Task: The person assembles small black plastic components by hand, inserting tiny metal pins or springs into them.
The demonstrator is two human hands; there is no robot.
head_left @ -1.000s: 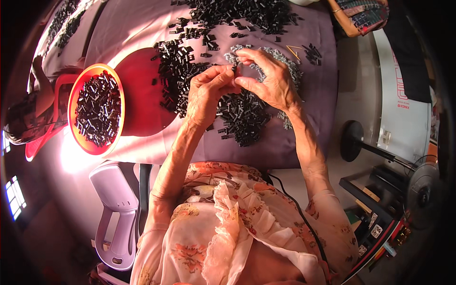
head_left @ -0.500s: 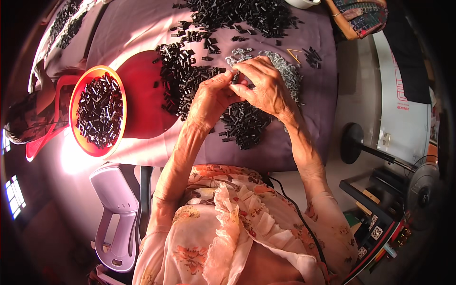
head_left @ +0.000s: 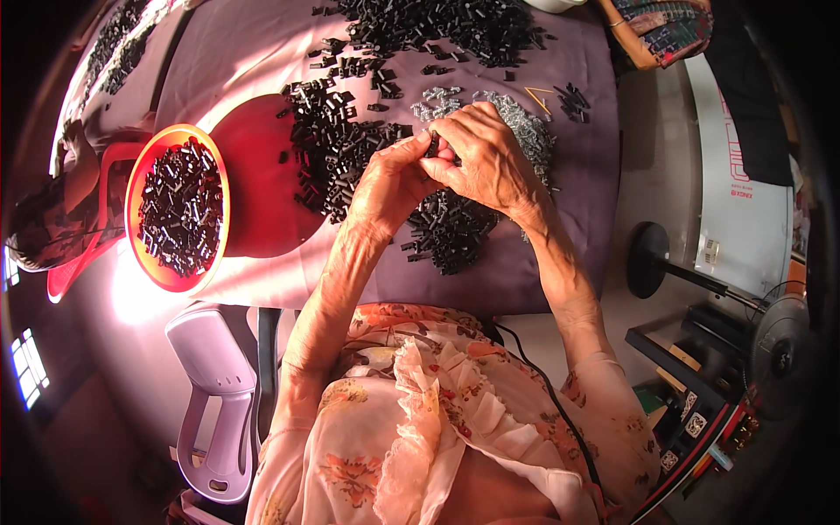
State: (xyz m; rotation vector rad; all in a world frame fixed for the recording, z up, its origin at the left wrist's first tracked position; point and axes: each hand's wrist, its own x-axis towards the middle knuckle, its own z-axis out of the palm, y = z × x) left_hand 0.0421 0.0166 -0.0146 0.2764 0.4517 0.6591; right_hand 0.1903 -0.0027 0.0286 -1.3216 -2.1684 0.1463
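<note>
Above the cloth-covered table, both my hands meet fingertip to fingertip. My left hand (head_left: 389, 185) is closed, its thumb and fingers pinching a small black plastic piece (head_left: 432, 145). Against the same piece press the curled fingers of my right hand (head_left: 484, 157), which hide most of it. Just left of my hands spreads a heap of small black plastic parts (head_left: 328, 140). A second black pile (head_left: 451, 232) lies beneath and below my hands. Small grey parts (head_left: 525, 131) are heaped beyond and right of my right hand.
On the left stands an orange-rimmed basin (head_left: 225, 197) full of black parts. A large black heap (head_left: 446, 26) covers the far table. Near the right edge lie thin yellowish sticks (head_left: 538, 98) and a few black pieces (head_left: 574, 102). A lilac chair (head_left: 210, 359) and a fan (head_left: 779, 354) flank me.
My fingers have shifted slightly around the small black piece, and my right fingers are curled a little closer over it. The heaps and the basin look the same.
</note>
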